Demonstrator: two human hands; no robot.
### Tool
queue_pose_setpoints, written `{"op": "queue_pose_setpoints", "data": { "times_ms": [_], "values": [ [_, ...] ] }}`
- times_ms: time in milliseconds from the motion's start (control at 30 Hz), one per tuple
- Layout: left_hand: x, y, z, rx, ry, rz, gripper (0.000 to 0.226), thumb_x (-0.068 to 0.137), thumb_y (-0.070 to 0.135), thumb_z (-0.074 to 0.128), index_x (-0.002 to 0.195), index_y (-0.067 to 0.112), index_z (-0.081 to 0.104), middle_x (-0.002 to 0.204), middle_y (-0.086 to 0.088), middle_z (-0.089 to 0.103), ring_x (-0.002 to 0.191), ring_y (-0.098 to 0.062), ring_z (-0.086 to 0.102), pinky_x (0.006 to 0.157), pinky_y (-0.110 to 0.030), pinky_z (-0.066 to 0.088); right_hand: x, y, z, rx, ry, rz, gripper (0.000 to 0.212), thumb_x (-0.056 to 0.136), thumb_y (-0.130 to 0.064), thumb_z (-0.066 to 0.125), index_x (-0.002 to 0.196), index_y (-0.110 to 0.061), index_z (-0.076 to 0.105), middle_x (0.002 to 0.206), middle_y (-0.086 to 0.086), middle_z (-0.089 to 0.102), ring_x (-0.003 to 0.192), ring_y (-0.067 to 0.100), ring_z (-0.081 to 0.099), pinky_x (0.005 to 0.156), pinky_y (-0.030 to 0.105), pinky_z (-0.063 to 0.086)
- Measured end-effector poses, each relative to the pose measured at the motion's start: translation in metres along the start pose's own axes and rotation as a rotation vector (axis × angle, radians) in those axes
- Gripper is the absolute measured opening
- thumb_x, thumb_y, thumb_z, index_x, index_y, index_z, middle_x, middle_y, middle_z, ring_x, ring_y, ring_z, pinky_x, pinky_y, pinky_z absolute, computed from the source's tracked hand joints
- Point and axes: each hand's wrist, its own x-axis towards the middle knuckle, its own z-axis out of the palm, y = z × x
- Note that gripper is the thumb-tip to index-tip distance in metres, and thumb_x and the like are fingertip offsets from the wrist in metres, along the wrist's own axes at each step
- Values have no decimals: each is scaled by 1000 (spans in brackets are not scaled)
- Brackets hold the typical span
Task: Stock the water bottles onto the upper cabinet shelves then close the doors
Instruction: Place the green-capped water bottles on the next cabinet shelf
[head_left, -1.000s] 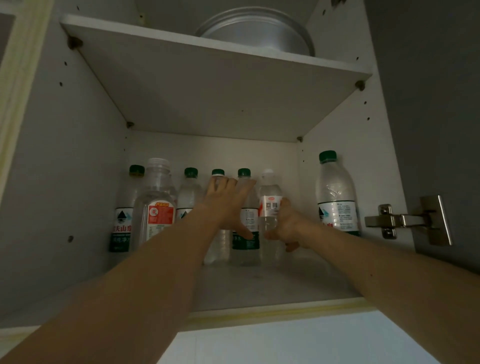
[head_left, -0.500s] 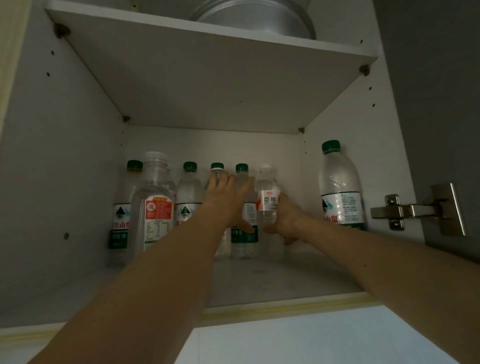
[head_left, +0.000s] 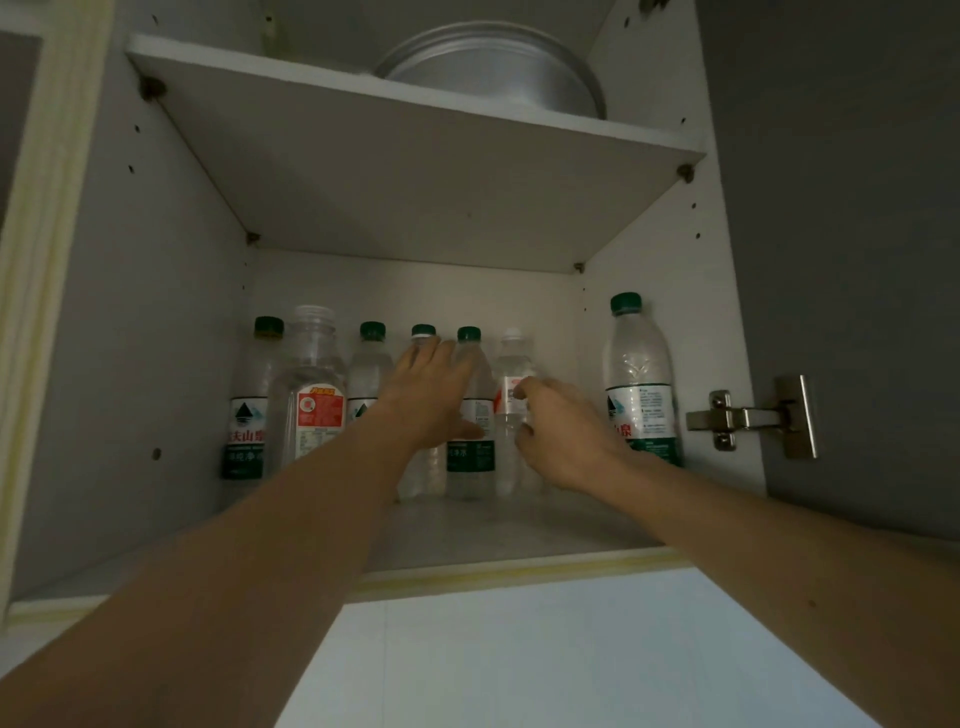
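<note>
white-capped bottle upright, just left of right hand | fingers loosely curled, holding nothing | left hand flat on green-capped bottles

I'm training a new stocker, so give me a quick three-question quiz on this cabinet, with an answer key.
1. True or false: the metal pan sits on the same shelf as the water bottles.
2. The tall bottle by the right wall has a cap that is: A white, B green, C red.
3. Fill in: the ___ hand lies with straight fingers against the water bottles.
Key: 1 false, the metal pan is on the upper shelf. 2 B. 3 left, meaning the left hand.
</note>
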Motion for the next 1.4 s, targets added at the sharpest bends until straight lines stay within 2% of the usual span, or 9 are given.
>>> {"op": "queue_pose_setpoints", "data": {
  "times_ms": [133, 300, 433, 667, 767, 867, 1100, 1300, 1400],
  "values": [
    [-16, 14, -29, -144, 102, -27, 94, 83, 65, 65, 154, 19, 23, 159, -13, 26, 147, -32, 21, 120, -48, 22, -10, -2, -29, -58, 242, -118, 34, 95, -11, 59, 129, -10, 56, 124, 8, 53, 108, 24, 56, 83, 39, 54],
    [-59, 9, -64, -268, 330, -135, 79, 84, 63, 64, 147, 20, 40, 147, -8, 40, 134, -26, 37, 109, -45, 35, -8, 11, -59, -216, 444, 10, 58, 88, -14, 66, 142, -13, 46, 142, 14, 39, 128, 30, 39, 99, 42, 48],
    [-92, -20, -81, -260, 445, -345, 77, 84, 51, 72, 145, 16, 41, 146, -15, 40, 130, -34, 38, 106, -48, 38, -5, 25, -70, -247, 279, 290, 79, 85, -24, 70, 150, -13, 26, 145, 24, 33, 131, 41, 34, 107, 47, 35],
    [-115, -19, -66, -344, 353, -463, 99, 76, 43, 83, 152, 16, 25, 151, -20, 25, 130, -39, 33, 104, -52, 39, 11, 11, -67, -142, 103, 545, 112, 85, -18, 76, 157, -16, -9, 148, 30, 33, 132, 46, 37, 98, 51, 46],
    [-112, -24, -60, -432, 342, -540, 108, 74, 30, 87, 154, 19, 15, 155, -21, 17, 136, -43, 27, 104, -56, 40, 13, 12, -68, -48, 32, 648, 102, 80, -19, 81, 155, -7, 12, 135, 22, 51, 118, 39, 55, 86, 42, 53],
    [-111, -31, -53, -482, 267, -597, 111, 74, 25, 88, 152, 25, 10, 153, -21, 17, 136, -46, 28, 100, -60, 43, 10, 13, -68, -54, -49, 637, 72, 75, -24, 84, 133, -5, 45, 111, 13, 61, 96, 31, 63, 71, 34, 53],
    [-113, -29, -53, -422, 315, -536, 109, 76, 30, 86, 154, 20, 11, 152, -22, 19, 134, -45, 30, 97, -58, 45, 11, 15, -59, 115, 10, 591, 63, 76, -35, 86, 118, -12, 44, 81, -1, 49, 65, 14, 50, 49, 26, 34],
    [-116, -30, -54, -376, 269, -485, 108, 80, 37, 82, 158, 24, 8, 160, -20, 7, 142, -44, 20, 106, -59, 38, 13, 17, -35, 182, 14, 521, 64, 83, -41, 79, 130, -11, 46, 113, 10, 62, 93, 26, 62, 67, 31, 47],
    [-118, -31, -54, -378, 240, -482, 108, 81, 35, 81, 158, 26, 6, 162, -19, 3, 144, -44, 18, 107, -59, 37, 11, 18, -36, 271, -47, 523, 67, 82, -29, 82, 133, -9, 43, 115, 9, 60, 95, 24, 59, 61, 29, 44]
  ]
}}
